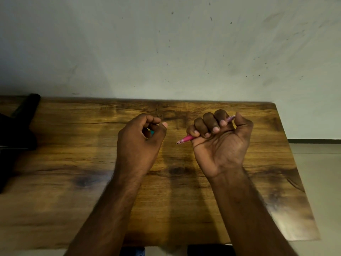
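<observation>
At centre right, the right hand [220,140] gripped a pink pen [185,139], palm up, above the bench [267,182]. The left hand [140,139] curled round something teal [152,133], probably its cap. Recapping seemed underway, needing tip-to-cap alignment.

The pink pen [186,139] is slim, with a dark writing tip and a paler, lilac-tinted rear end. It lies slanted across the fist of the right hand [220,143], whose fingers curl round its middle. The tip sticks out low toward the left, above the wooden table [267,163], and the rear end pokes out higher between the fingers and thumb.
</observation>
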`<state>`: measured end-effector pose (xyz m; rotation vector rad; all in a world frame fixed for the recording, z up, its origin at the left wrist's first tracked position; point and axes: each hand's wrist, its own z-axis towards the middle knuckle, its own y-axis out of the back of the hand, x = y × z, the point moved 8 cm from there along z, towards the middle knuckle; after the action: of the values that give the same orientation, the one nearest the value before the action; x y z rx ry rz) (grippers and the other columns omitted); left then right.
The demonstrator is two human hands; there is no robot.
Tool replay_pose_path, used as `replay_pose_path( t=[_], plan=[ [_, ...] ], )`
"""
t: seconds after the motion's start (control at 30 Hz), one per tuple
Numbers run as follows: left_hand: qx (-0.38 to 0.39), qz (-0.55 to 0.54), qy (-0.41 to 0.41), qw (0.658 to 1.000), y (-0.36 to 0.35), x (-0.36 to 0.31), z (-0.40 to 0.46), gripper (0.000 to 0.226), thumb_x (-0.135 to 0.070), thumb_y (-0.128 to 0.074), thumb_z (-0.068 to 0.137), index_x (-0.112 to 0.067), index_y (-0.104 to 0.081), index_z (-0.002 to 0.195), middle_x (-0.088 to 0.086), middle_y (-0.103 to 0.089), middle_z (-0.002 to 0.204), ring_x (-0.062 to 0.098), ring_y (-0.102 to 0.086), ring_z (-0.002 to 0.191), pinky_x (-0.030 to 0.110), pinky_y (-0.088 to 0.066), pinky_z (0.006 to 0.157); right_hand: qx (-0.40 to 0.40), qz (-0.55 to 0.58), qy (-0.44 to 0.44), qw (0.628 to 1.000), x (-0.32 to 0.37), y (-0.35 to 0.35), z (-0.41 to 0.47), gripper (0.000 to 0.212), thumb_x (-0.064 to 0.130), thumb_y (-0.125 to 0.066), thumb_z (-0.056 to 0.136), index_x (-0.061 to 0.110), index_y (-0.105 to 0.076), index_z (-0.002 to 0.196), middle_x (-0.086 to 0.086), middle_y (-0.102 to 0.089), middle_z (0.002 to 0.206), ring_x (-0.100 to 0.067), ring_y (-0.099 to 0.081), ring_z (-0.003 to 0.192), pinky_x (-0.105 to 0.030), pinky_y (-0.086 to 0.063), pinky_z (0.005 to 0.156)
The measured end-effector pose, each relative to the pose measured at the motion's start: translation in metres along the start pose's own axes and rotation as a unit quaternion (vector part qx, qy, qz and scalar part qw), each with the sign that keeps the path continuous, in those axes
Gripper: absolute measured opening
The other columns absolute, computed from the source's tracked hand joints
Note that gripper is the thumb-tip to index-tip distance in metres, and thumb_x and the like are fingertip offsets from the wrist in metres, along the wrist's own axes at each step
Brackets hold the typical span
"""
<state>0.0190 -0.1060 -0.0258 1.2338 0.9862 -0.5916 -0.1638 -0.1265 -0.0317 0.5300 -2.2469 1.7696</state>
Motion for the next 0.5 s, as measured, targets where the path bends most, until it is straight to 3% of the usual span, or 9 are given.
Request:
replay_pose_path(
  t=[0.5],
  plan=[
    [-0.001,-0.023,-0.013,1.000,-0.0022,-0.0038,-0.0016,0.011,-0.037,-0.074,0.093,-0.029,-0.073,0.101,-0.015,-0.071,0.088,0.006,-0.065,0.082,0.009,-0.047,0.064,-0.002,0.002,-0.006,1.000,-0.0003,0.0010,0.0004,0.041,0.048,-0.035,0.095,0.018,-0.040,0.067,0.003,-0.034,0.056,-0.014,-0.027,0.055,-0.032,-0.030,0.058]
  ],
)
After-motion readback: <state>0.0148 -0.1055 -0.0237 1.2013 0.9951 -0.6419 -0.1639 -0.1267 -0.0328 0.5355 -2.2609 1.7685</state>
